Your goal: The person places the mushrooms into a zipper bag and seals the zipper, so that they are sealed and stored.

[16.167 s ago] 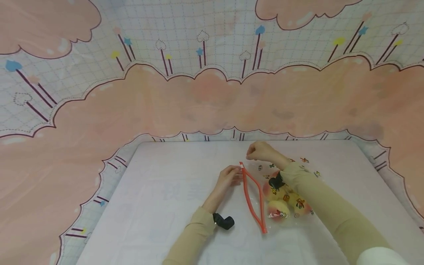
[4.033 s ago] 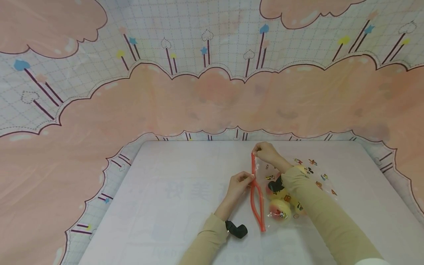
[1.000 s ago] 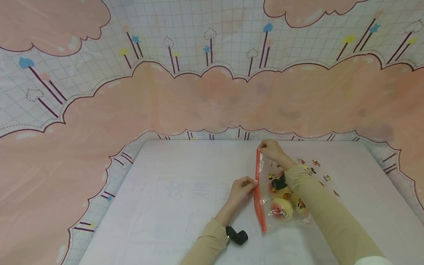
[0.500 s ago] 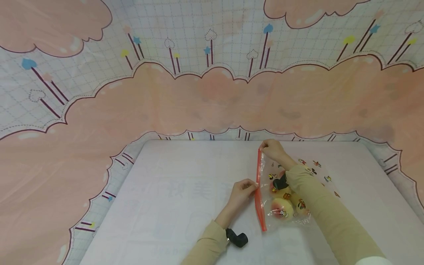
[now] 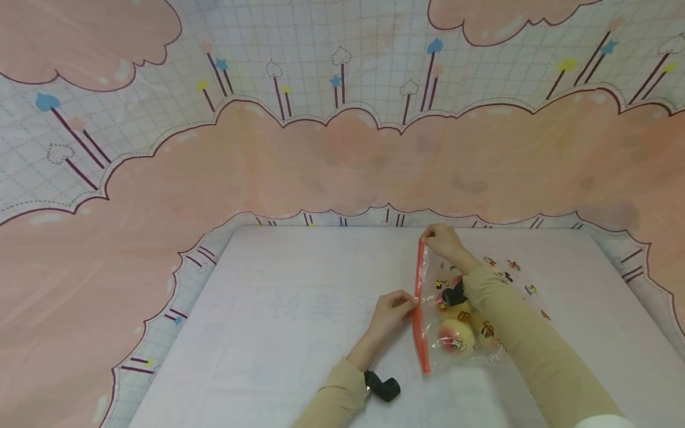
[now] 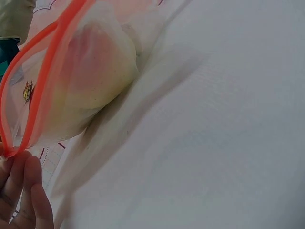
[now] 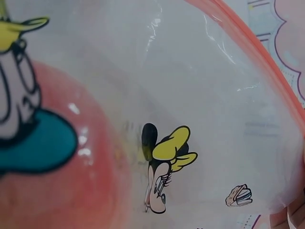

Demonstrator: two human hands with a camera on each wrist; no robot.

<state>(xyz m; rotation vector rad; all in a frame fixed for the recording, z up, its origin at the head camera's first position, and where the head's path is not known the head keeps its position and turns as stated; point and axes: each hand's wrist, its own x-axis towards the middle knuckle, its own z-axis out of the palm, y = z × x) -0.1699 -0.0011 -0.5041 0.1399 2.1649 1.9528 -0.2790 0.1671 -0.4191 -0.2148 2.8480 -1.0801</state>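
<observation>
Your right hand (image 5: 441, 240) pinches the far end of the red zip strip (image 5: 419, 309), which keeps the strip taut, while your left hand (image 5: 393, 312) pinches it near the middle. One clear printed bag (image 5: 471, 309) lies flat on the white surface (image 5: 278, 321) under your right forearm, its mouth facing left. Inside you have at least two peach-coloured fruits (image 5: 455, 334); your sleeve hides any others. One strip, two hands on it.

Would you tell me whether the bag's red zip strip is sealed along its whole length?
Not fully. In the left wrist view the red strip still gapes in a loop, with peaches inside.
</observation>
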